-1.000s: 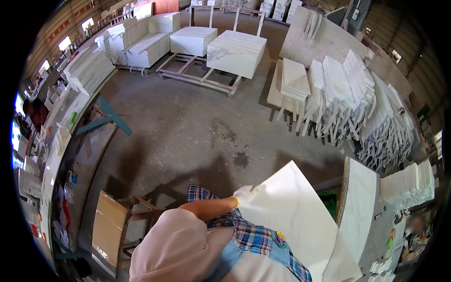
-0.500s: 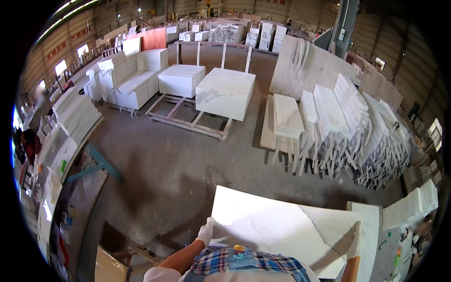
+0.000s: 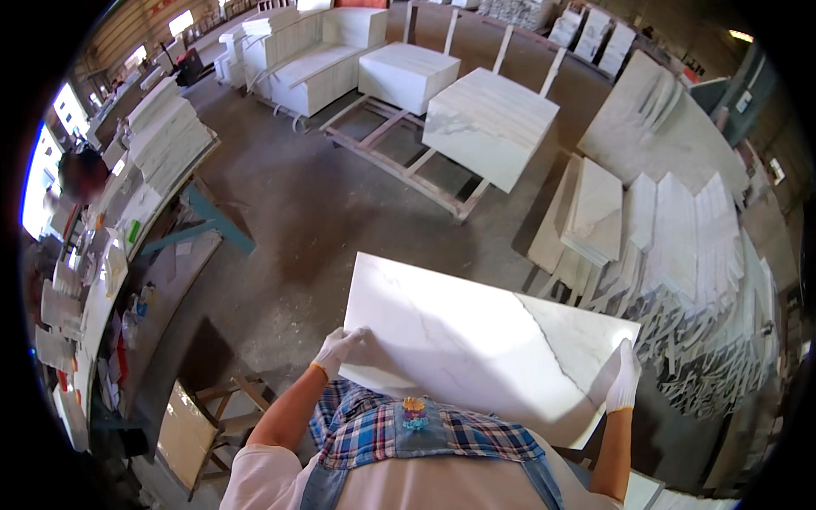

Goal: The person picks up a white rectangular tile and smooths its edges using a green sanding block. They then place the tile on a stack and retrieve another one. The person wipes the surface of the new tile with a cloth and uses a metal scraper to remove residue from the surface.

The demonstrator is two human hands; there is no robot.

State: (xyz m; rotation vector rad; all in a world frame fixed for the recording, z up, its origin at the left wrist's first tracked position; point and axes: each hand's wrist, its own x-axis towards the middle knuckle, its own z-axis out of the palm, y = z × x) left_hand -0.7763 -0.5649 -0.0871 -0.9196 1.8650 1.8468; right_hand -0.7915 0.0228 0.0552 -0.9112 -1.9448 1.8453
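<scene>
A large white marble slab [image 3: 459, 331] with grey veins is held out in front of my body, apart from the benches and stacks. My left hand [image 3: 341, 347], in a white glove, grips its left edge. At the right edge my right hand [image 3: 625, 378], gloved too, is closed on the slab near its far right corner. The fingers beneath the slab are hidden on both sides. Below the slab, my plaid and denim apron [image 3: 365, 442] comes close to its near edge.
A workbench [image 3: 127, 246] with piled slabs and small items curves along the left. Ahead, marble blocks [image 3: 489, 119] stand on a wooden frame [image 3: 399, 174]. Strapped slab stacks [image 3: 680, 229] are at the right. A wooden stand [image 3: 189, 433] is near my left elbow.
The slab has come off the pale surface at the right and is now held up, farther left and forward. My view has turned, so the blocks and stacks appear shifted right.
</scene>
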